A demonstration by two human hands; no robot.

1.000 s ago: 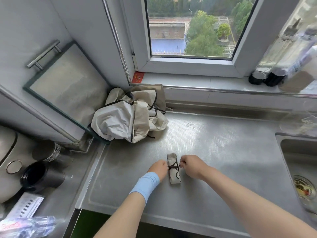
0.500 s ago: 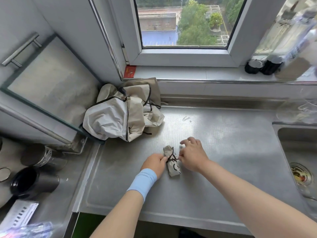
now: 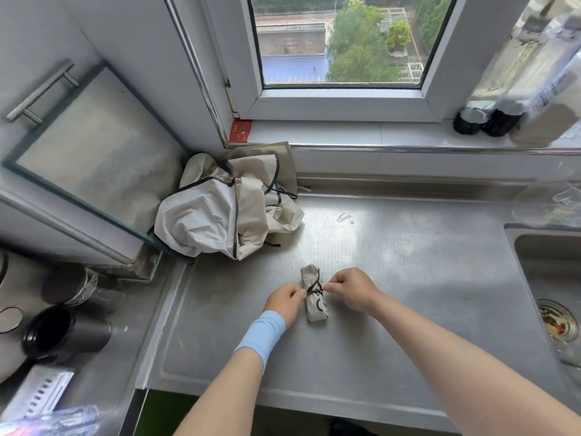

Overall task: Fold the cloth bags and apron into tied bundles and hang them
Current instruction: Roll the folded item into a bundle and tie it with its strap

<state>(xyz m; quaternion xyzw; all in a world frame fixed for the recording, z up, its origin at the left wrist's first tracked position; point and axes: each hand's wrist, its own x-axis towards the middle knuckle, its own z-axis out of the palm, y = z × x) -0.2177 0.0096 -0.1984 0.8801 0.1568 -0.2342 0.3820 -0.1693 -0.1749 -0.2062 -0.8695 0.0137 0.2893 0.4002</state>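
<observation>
I have my left hand and my right hand on either side of a small bundle of beige cloth. It lies on the steel table, toward the front edge, between my two wrists. The bundle is a short, tight roll that runs roughly front to back with a slight tilt. A thin dark cord crosses around its middle and cinches it, so the cloth swells a little above and below the wrap. A dark curved printed mark shows on the nearer half.

The fingers of both hands are curled. My left pinches the cord at the roll's left side, and my right pinches it at the right side. I wear a light blue wristband on my left wrist.

Well apart from the bundle, a loose pile of cloth sits in the back left corner of the table. It is pale beige with dark trim and straps, and it is crumpled and unfolded. A sink lies at the table's right end.
</observation>
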